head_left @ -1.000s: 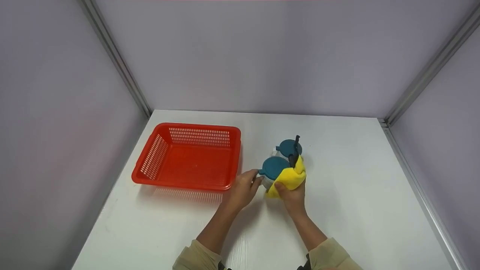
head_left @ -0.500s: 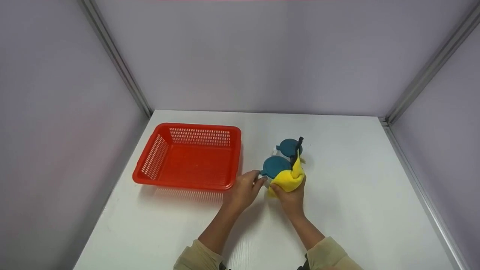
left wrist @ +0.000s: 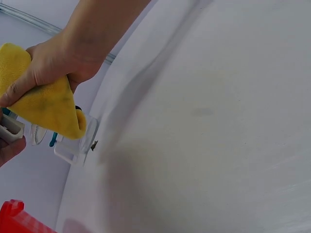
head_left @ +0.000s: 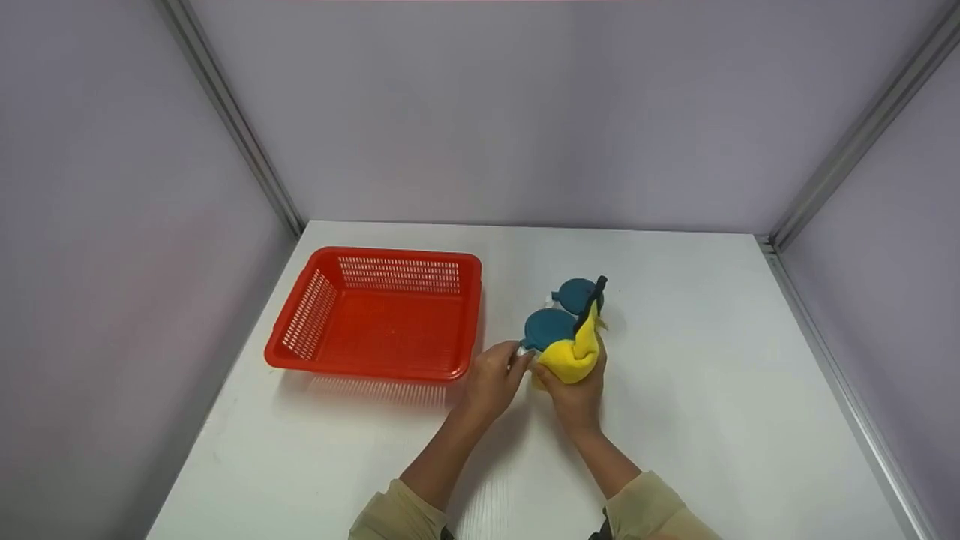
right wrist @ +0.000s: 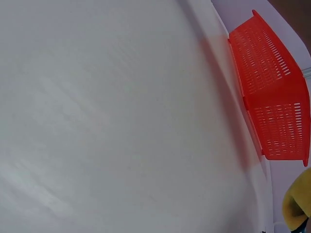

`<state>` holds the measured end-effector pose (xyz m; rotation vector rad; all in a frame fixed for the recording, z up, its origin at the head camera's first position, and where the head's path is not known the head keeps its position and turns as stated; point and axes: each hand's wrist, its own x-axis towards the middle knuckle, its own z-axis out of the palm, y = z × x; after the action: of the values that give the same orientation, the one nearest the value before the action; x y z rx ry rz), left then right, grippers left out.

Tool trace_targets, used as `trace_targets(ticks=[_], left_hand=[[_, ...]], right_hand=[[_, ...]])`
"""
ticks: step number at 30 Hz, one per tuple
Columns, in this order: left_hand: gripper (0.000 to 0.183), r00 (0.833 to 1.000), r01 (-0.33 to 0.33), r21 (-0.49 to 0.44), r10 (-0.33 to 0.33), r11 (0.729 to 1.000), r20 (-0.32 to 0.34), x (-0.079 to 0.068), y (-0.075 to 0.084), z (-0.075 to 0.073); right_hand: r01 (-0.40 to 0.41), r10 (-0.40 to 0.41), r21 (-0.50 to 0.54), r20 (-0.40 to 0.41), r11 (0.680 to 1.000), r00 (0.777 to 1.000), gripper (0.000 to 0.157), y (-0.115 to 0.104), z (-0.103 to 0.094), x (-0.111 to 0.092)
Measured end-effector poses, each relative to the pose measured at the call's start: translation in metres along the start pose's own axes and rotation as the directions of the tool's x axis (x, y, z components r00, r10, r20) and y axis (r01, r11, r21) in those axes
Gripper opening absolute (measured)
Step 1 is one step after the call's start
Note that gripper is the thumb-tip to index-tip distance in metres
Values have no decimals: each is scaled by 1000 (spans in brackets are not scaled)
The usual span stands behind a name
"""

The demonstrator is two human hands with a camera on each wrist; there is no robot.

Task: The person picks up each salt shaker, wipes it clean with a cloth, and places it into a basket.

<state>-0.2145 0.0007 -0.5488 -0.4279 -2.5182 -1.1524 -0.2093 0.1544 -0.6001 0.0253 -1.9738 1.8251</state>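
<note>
My left hand [head_left: 491,382] grips the pale handle [left wrist: 12,130] of a jar with a round teal lid [head_left: 548,328]. Wrapped against that jar's near right side is a yellow cloth [head_left: 571,361] with a black edging, held by my right hand [head_left: 579,403], its thumb toward the left hand. Cloth and fingers hide most of the jar's body. Just behind stands a second teal-lidded jar [head_left: 574,295], partly covered by the cloth's raised corner; in the left wrist view its clear body and white handle [left wrist: 64,151] show at the table.
To the left of my hands, a red plastic basket [head_left: 375,372] with slotted walls sits on the white table [head_left: 712,375]. Its right wall is close to my left hand. Pale panels [head_left: 480,112] enclose the table at the back and sides.
My right hand and the cloth have shifted slightly left along the jar's near side. The cloth's black-edged corner has swung a little to the right. My left hand keeps its grip.
</note>
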Motion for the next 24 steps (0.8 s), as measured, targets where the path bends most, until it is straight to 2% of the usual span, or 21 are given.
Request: trace_targets(ticks=[5,11,14,20,24], left_hand=[[20,1000,-16,21,17,1000,-26,1,1,2],[21,998,-23,35,25,999,-65,2,5,4],[21,997,-16,38,18,999,-78,2,5,5],[22,995,6,41,-2,999,-100,2,7,8],[20,993,-2,36,6,999,-116,3,8,10]], right_hand=[[-5,5,-14,-22,1000,1000,104,-1,3,-1],[35,-37,-43,-56,998,998,100,-22,10,-5],[71,-73,-39,-53,997,996,98,-29,12,-6],[122,-122,18,-18,992,992,90,-30,11,-8],[156,-156,1,-16,988,988,88,-28,11,-7]])
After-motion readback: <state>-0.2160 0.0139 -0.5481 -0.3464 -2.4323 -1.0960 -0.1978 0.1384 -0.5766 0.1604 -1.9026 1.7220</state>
